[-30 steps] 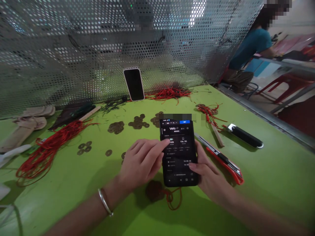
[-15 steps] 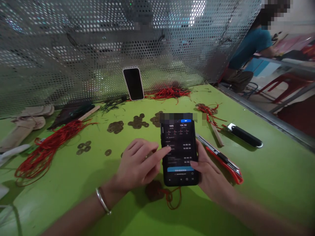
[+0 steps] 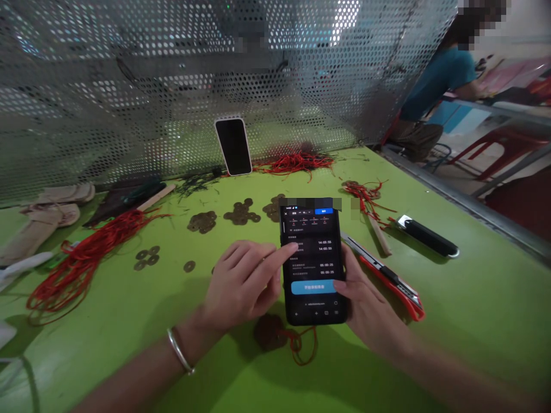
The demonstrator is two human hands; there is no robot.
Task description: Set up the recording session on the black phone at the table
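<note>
My right hand (image 3: 365, 304) holds a black smartphone (image 3: 314, 264) upright, its thumb lying along the screen's lower right edge. The screen is lit, with rows of digits and a blue button. My left hand (image 3: 245, 281), a silver bangle on its wrist, holds nothing. Its index finger stretches onto the left part of the screen while the other fingers curl loosely. Below the phone, a dark round piece (image 3: 271, 332) with a red cord (image 3: 307, 347) lies on the green table (image 3: 465, 332). Just right of the phone is a red utility knife (image 3: 391, 284).
Several brown coin piles (image 3: 243, 212) lie beyond my hands. Red cord bundles lie left (image 3: 99, 246) and at the back (image 3: 301, 162). A second phone (image 3: 235, 146) leans against the perforated metal panel (image 3: 163, 103). A black-handled tool (image 3: 428, 236) lies right. A person (image 3: 447, 74) sits beyond the table.
The screen content has scrolled up, bringing the blue button fully into view. My left index finger has slid slightly upward on the screen. The right hand keeps its hold.
</note>
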